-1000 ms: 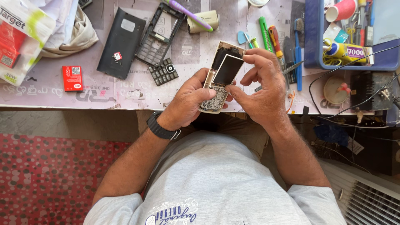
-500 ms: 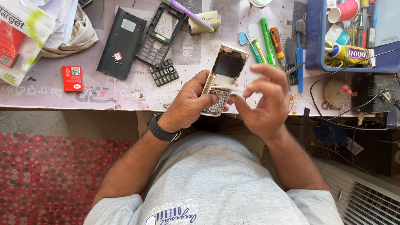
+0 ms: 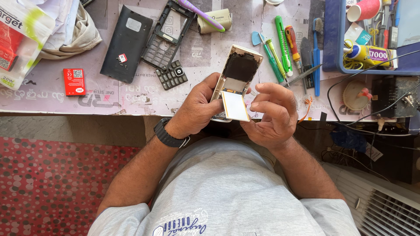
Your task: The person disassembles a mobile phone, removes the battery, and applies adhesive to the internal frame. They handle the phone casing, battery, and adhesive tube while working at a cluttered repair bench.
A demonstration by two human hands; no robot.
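- Both hands meet over the near edge of the bench: the left hand (image 3: 199, 109) is closed around the lower half of an opened phone (image 3: 238, 70), thumb side against its left rim.
- Right hand (image 3: 271, 116) has its fingers curled, fingertips at a white screen panel (image 3: 235, 106) that is folded down from the phone's middle and lies tilted between the two hands.
- A black watch (image 3: 168, 134) sits on the left wrist.
- Bench (image 3: 65, 98) is covered with a pale printed sheet, worn and stained; its front edge runs just under the hands.
- Left of the phone lie a black back cover (image 3: 124, 43), a phone frame (image 3: 168, 32), a keypad (image 3: 173, 75) and a small red card (image 3: 73, 81).
- Right of it, close by, a row of tools: a green knife (image 3: 283, 37), an orange screwdriver (image 3: 292, 43), a blue brush (image 3: 316, 52), tweezers (image 3: 305, 75).
- A blue tray (image 3: 337, 39) with a glue bottle (image 3: 367, 54) fills the far right corner; cables (image 3: 350, 126) hang below.
- Bare sheet shows just left of the left hand; a red dotted floor (image 3: 43, 183) lies below left.
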